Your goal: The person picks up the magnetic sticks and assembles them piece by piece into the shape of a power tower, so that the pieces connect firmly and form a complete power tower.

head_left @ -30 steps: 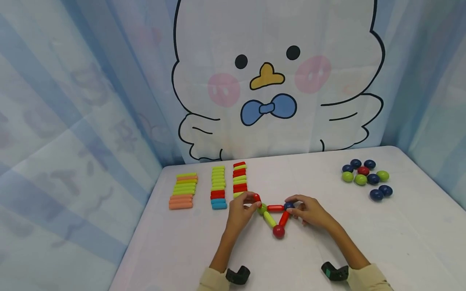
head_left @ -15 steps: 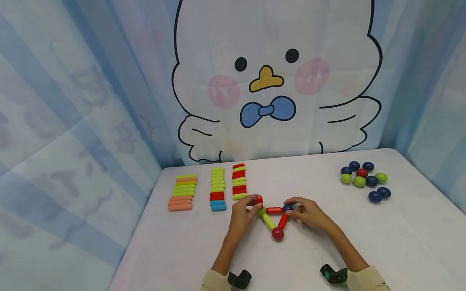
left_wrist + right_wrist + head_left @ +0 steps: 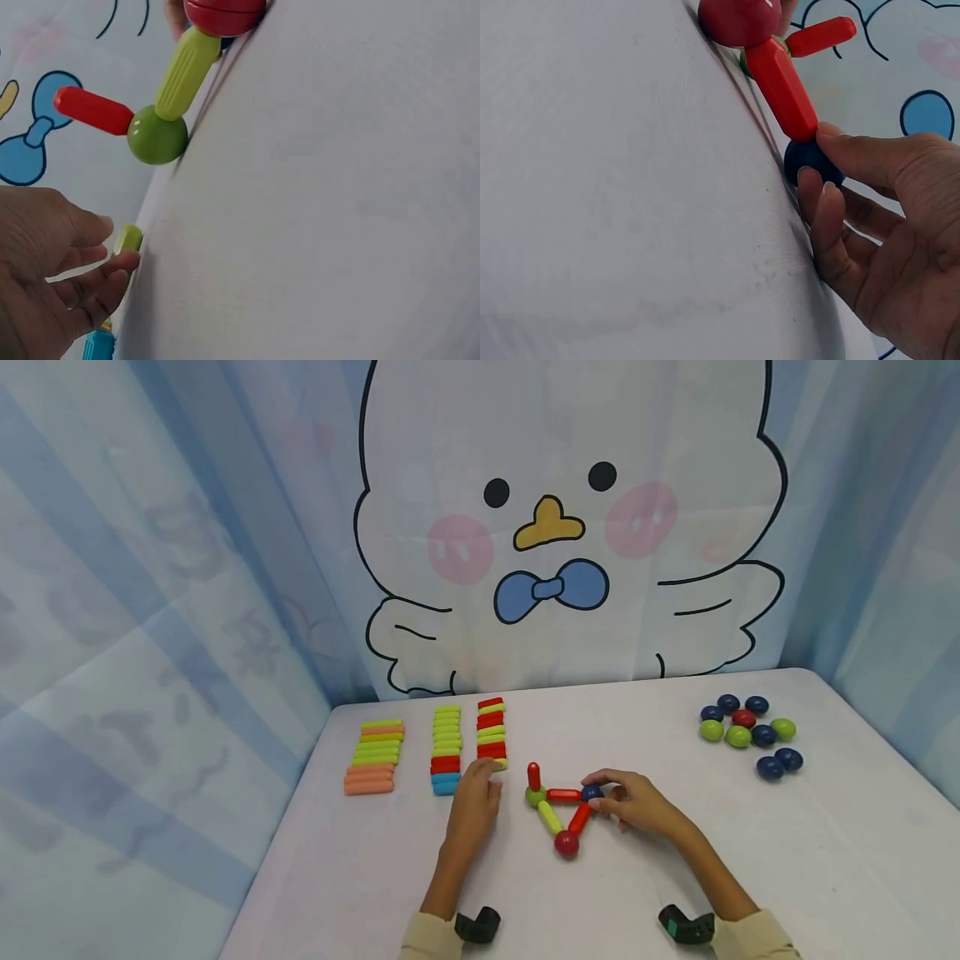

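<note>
A triangle of rods and balls lies on the table, joining a green ball (image 3: pixel 536 796), a dark blue ball (image 3: pixel 810 161) and a red ball (image 3: pixel 567 844). Two sides are red rods (image 3: pixel 784 90); the third is a yellow-green rod (image 3: pixel 187 73). Another red rod (image 3: pixel 534 775) stands upright on the green ball. My right hand (image 3: pixel 636 802) pinches the blue ball between thumb and fingers. Left of the triangle, my left hand (image 3: pixel 472 806) has loosely bent fingers beside a yellow-green rod (image 3: pixel 130 238) at the near end of a column; no grip on it is visible.
Columns of orange and yellow-green rods (image 3: pixel 378 758), yellow-green, red and blue rods (image 3: pixel 447 742), and red and yellow-green rods (image 3: pixel 491 727) lie at the table's left. Several blue, green and red balls (image 3: pixel 743 718) cluster at the right. A printed curtain (image 3: pixel 555 635) hangs behind the table.
My left hand has let go of the upright red rod on the green ball and moved left to the nearest rod column. My right hand still holds the blue ball.
</note>
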`<act>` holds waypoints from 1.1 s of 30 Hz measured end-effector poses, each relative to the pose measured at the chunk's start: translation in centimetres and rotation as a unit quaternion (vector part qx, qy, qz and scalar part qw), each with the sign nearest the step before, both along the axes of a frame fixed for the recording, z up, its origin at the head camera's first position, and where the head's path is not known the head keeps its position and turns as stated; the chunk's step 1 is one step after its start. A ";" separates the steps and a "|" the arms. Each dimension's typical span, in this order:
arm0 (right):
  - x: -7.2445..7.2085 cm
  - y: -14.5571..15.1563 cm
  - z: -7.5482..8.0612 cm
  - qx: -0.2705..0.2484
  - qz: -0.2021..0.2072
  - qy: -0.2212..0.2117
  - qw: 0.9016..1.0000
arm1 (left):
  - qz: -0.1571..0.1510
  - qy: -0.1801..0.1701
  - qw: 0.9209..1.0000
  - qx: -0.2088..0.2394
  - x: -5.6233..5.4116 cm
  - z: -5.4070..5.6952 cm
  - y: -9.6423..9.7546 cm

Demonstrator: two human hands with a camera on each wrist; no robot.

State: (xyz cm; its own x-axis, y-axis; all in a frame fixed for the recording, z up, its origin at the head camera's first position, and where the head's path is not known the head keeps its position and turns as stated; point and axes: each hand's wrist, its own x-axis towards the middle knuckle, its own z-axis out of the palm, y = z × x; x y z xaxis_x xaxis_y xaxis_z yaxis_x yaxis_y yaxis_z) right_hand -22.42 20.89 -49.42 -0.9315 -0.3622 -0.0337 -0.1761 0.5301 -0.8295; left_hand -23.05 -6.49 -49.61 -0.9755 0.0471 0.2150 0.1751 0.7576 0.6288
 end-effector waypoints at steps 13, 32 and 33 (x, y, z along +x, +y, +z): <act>0.0 0.3 0.0 -0.009 -0.055 0.007 0.998 | -0.009 -0.008 0.994 -0.107 0.0 0.2 -0.2; -0.2 0.3 0.0 0.004 -0.067 0.022 0.998 | 0.004 -0.076 0.993 -0.096 -0.3 1.0 0.4; -0.2 0.2 0.0 0.003 -0.069 0.022 0.997 | -0.009 -0.079 0.994 -0.070 -0.3 1.1 0.4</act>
State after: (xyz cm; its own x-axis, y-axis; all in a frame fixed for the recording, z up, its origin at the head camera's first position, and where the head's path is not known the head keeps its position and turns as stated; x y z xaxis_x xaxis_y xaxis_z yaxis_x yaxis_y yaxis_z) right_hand -22.63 21.11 -49.46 -0.9729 -0.2313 0.0062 -0.1375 0.5563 -0.8195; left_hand -23.34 -6.07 -48.47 -0.9953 0.0842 0.0482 0.0969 0.8369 0.5388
